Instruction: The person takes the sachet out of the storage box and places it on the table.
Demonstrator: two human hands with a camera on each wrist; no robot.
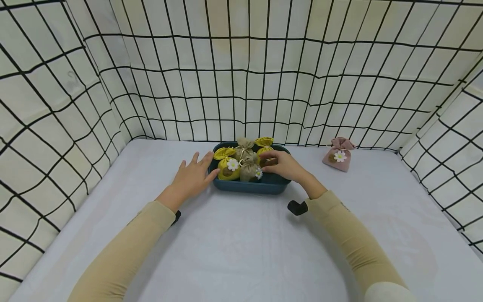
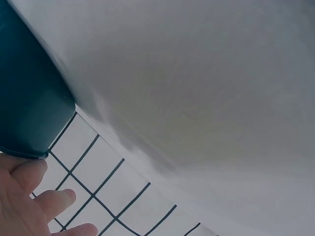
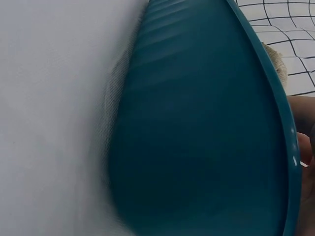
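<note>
A dark teal plastic tub stands on the white-covered table, holding several small drawstring pouches. At its left sits a yellow pouch with a white daisy; a beige pouch is beside it. Behind them are another beige pouch and a second yellow pouch. My left hand rests at the tub's left rim, fingers spread. Inside the tub's right half, my right hand has bent fingers and thumb beside the front beige pouch and rear yellow pouch; whether it grips either is hidden.
A pink pouch with a daisy lies on the table to the right of the tub. Black netting over pale walls encloses the back and both sides. White cloth covers the tabletop in front of the tub.
</note>
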